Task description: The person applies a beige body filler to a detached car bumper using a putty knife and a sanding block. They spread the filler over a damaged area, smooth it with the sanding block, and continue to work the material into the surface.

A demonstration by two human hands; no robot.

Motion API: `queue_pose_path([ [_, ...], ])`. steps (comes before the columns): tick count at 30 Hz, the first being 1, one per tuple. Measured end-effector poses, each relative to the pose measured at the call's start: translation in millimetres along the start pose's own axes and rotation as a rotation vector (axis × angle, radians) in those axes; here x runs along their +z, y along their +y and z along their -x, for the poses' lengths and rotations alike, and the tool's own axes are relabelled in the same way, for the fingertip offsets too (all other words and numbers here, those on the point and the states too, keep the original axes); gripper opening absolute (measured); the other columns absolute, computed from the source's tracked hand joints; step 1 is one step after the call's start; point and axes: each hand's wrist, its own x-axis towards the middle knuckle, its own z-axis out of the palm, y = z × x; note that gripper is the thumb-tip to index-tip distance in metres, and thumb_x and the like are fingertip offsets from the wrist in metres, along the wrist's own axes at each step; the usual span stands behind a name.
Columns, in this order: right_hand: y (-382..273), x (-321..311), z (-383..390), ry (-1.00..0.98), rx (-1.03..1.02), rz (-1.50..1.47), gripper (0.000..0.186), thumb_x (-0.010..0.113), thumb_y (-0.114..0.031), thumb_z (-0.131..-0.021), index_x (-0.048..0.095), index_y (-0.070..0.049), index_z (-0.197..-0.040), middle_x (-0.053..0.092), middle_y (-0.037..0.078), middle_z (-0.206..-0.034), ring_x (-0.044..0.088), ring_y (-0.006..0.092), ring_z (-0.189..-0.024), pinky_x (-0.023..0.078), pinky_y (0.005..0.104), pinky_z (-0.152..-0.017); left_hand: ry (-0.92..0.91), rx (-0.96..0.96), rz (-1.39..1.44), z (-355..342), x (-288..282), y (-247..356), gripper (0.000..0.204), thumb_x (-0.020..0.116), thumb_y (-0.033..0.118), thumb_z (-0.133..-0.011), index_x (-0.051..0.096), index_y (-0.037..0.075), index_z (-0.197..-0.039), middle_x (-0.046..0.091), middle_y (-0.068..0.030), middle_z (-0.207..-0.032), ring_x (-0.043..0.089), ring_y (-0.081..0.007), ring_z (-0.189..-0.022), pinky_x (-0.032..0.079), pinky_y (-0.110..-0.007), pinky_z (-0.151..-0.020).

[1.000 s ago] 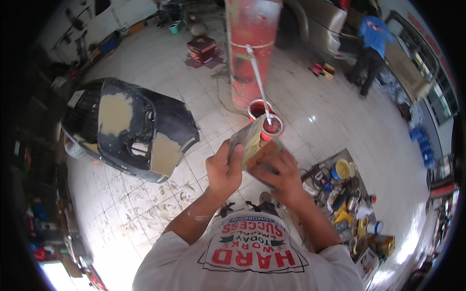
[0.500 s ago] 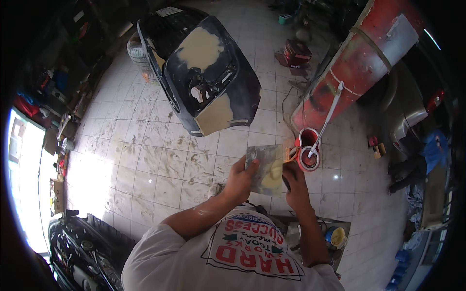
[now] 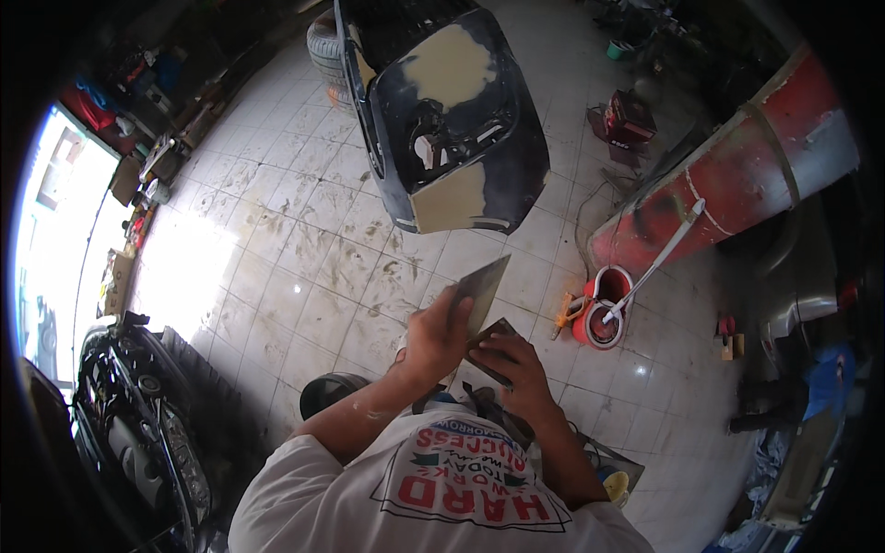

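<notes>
My left hand [image 3: 433, 338] grips a thin flat mixing plate [image 3: 485, 284], tilted so that its broad face shows only at a slant. In my right hand [image 3: 518, 369] is a dark flat putty spreader [image 3: 498, 334], close against the plate's lower end; whether they touch I cannot tell. Any putty on the plate is hidden at this angle. Beyond both hands stands a dark car body panel [image 3: 521, 138], with one beige putty patch [image 3: 452, 69] on its upper part and another putty patch [image 3: 449, 203] along its near edge.
A red pillar [image 3: 664, 212] rises at the right, with red round containers [image 3: 601, 323] and a white stick [image 3: 656, 260] by its foot. Stacked tyres [image 3: 325, 55] stand behind the panel. Engine parts [image 3: 138, 433] lie lower left. A yellow tin [image 3: 615, 484] is near my right elbow.
The plate has tipped from face-up to nearly edge-on, hiding its yellow putty. Both hands have come nearer my body, the right moving left. The whole view has shifted and turned.
</notes>
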Motion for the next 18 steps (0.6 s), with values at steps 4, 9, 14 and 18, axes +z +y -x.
queue_pose_path([
  [4,27.3,40.1,-1.5,0.044,0.280,-0.509,0.062,0.063,0.015,-0.080,0.069,-0.008,-0.137,0.067,0.010,-0.134,0.064,0.0305,-0.126,0.049,0.0452,-0.110,0.348,0.027,0.340,-41.3,-27.4,-37.9,0.025,0.062,0.020,-0.111,0.067,-0.001,-0.124,0.075,-0.0119,-0.091,0.071,-0.0158,-0.083,0.057,-0.034,-0.075],
  [9,76.4,67.9,-10.7,0.494,0.776,-1.811,0.060,0.063,0.011,-0.091,0.056,-0.004,-0.149,0.067,0.014,-0.141,0.062,0.0367,-0.135,0.046,0.0558,-0.117,0.490,-0.536,1.128,-92.6,-107.4,-171.6,0.032,0.060,0.027,-0.113,0.064,0.005,-0.136,0.073,-0.0070,-0.124,0.072,-0.0201,-0.108,0.059,-0.034,-0.093],
  [14,127.1,73.2,-50.7,0.508,0.484,-1.935,0.062,0.067,0.002,-0.094,0.052,-0.007,-0.153,0.061,0.015,-0.152,0.054,0.0410,-0.145,0.036,0.0693,-0.122,0.536,-0.756,1.445,-91.4,-128.8,-311.7,0.037,0.062,0.034,-0.111,0.062,0.010,-0.140,0.072,-0.0047,-0.130,0.070,-0.0236,-0.118,0.057,-0.040,-0.101],
  [18,160.7,87.2,-95.9,0.351,0.437,-2.067,0.065,0.066,-0.032,-0.103,0.044,-0.017,-0.162,0.048,0.017,-0.164,0.042,0.0487,-0.151,0.030,0.0863,-0.114,0.555,-0.754,1.512,-92.1,-91.8,-379.7,0.040,0.061,0.044,-0.110,0.062,0.022,-0.143,0.067,-0.0027,-0.140,0.063,-0.0243,-0.134,0.047,-0.052,-0.116],
])
